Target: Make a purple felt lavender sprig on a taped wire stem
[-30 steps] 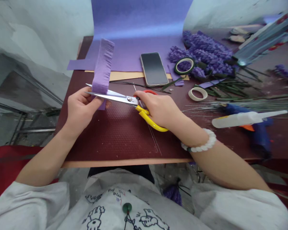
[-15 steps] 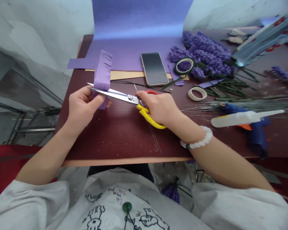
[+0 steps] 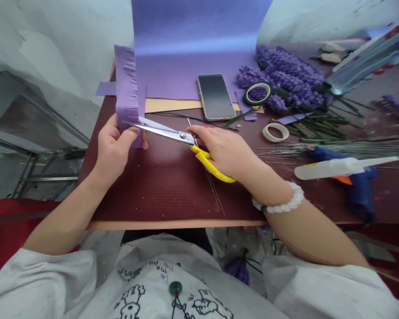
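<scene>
Left hand [image 3: 115, 153] pinching fringed lilac felt strip [image 3: 126, 93], held upright above dark maroon counter [image 3: 153, 190]. Right hand [image 3: 222, 155] curled round yellow-handled steel scissors [image 3: 166, 135]; blades level, slightly parted, reaching strip just beside left thumb, well-placed for controlled snips.

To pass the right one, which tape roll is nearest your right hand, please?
The pale cream tape roll; the dark green one lies farther, against the purple flowers.

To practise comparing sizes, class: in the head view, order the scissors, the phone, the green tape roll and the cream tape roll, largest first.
Yellow-handled scissors
Phone
Green tape roll and cream tape roll: too alike to rank
</scene>
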The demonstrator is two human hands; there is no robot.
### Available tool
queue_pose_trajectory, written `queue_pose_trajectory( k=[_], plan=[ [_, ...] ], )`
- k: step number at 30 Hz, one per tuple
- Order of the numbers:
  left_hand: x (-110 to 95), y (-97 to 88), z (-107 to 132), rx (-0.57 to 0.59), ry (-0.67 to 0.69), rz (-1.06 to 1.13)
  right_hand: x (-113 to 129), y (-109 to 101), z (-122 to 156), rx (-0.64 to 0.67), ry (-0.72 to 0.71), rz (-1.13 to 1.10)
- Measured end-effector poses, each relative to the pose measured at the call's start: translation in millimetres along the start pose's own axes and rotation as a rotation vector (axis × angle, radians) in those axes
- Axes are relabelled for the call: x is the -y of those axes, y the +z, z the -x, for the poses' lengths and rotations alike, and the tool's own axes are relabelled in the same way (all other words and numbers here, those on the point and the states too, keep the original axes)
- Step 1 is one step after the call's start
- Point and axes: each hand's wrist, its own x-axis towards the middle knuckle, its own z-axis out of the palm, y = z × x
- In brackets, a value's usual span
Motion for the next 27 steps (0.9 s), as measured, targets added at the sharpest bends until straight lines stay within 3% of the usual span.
queue_pose_trajectory(
  k=[7,16,27],
  plan=[
    [-10.3,7.0,3.9,-0.004,-0.020,-0.149,2.9,-4.2,0.6,0.014,0.023,0.077],
    [-14.0,9.8,4.4,-0.018,0.030,-0.148,1.8,-4.7,1.2,0.016,0.025,0.082],
    [-22.7,12.2,6.7,-0.033,-0.105,-0.215,1.8,-4.5,0.5,0.024,0.023,0.094]
  ],
)
